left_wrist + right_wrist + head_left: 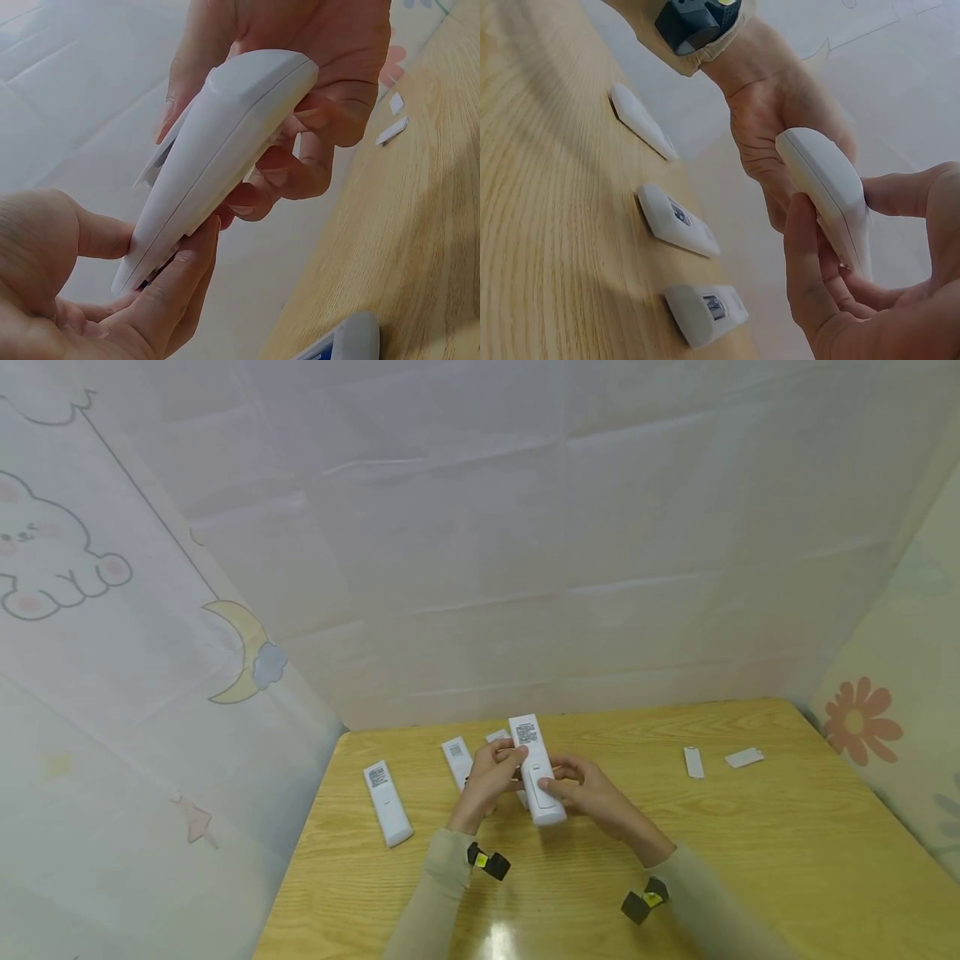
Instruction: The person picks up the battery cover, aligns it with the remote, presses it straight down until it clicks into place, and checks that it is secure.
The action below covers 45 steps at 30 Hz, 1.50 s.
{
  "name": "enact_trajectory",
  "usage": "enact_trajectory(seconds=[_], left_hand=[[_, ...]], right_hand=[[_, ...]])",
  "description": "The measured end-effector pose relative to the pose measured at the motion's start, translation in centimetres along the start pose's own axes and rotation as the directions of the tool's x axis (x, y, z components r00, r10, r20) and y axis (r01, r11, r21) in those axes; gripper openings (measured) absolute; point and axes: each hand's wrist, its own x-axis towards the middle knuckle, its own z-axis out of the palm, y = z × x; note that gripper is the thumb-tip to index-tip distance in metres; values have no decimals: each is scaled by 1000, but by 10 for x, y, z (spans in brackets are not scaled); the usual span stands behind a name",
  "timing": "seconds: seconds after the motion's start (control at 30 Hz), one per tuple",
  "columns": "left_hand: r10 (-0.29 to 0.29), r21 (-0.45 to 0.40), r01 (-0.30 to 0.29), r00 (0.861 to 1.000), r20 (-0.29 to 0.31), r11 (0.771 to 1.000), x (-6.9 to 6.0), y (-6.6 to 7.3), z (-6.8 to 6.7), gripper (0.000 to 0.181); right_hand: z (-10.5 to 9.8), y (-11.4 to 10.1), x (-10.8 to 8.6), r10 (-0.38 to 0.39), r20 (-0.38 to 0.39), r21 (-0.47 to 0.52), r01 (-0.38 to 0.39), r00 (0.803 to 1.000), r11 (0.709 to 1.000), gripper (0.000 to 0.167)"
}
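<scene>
Nearest: left sleeve (429, 889) and right sleeve (723, 906), beige, each with a black unit at the cuff, left unit (491, 862) and right unit (645, 900). Beyond the cuffs, both hands grasp one white remote (534, 757), raised off the table (750, 852), label side up. Left hand (483, 781) pinches the narrower, labelled end, thumb on one side, fingers on the other. Right hand (600, 797) grips the broader, nearer end, thumb at the cover (538, 793), fingers round the far side. Left wrist view: cover stands at a slant off the body, dark gap beneath; whether any part of it is seated, cannot tell.

On the table, left of the hands, three further white remotes, apart from one another. Left remote (390, 810) nearest the person, whole back visible, label at its far end. Middle remote (456, 756) farther off, partly hidden by the left hand. Third remote (497, 736) mostly behind the left hand and the held remote. Right wrist view: latter two have openings in their backs with dark contents, detail too blurred to read.

Far right of table: two loose white covers, first (693, 763) and second (745, 757), near each other, not touching. Farthest: pale sheet (480, 568) behind the table; moon print (242, 643) at left, red flower print (862, 720) at right
</scene>
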Motion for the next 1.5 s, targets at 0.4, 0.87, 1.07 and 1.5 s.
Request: enact_trajectory(seconds=[0.4, 0.87, 1.07, 1.5], left_hand=[[2, -1, -3, 1000, -10, 1000, 0, -1, -1, 56], [4, 14, -4, 1000, -26, 1000, 0, 1, -1, 55], [0, 11, 0, 1000, -26, 1000, -1, 2, 0, 55], [10, 3, -10, 1000, -25, 1000, -1, -2, -3, 53]], right_hand=[[-1, 5, -1, 38, 72, 62, -43, 997, 997, 59], [1, 3, -1, 66, 45, 106, -71, 997, 992, 64], [2, 5, 1, 74, 21, 116, -76, 997, 990, 63], [3, 7, 3, 79, 19, 111, -81, 997, 991, 64]])
